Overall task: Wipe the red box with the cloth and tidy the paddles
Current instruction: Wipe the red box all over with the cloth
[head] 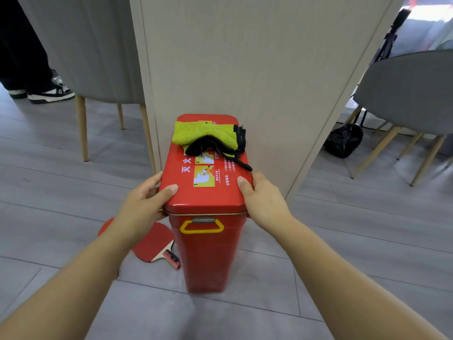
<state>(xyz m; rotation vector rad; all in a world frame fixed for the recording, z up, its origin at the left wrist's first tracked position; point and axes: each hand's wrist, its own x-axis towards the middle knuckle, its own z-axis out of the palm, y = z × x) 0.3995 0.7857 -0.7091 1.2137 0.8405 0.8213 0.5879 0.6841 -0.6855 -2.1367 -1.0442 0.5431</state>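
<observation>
Low on the floor [318, 278], just beside the red box [208, 256]: the paddles [152, 244], nearer to the left hand [144, 204]. Higher, clamped on the lid edges: left hand and right hand [263, 202], arms stretched forward, thumbs on top. Straight beyond the thumbs, on the far lid end: the cloth [196, 133], long axis crosswise.

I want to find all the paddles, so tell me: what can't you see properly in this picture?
Head view:
- second paddle: mostly hidden behind the left forearm; the red paddle beside it shows.
- red box: lid shut, inside unseen.
- box label: partly covered by the cloth; its small print is too small to read.
- person, top left: cut off by the edge, only legs and shoes show.
</observation>
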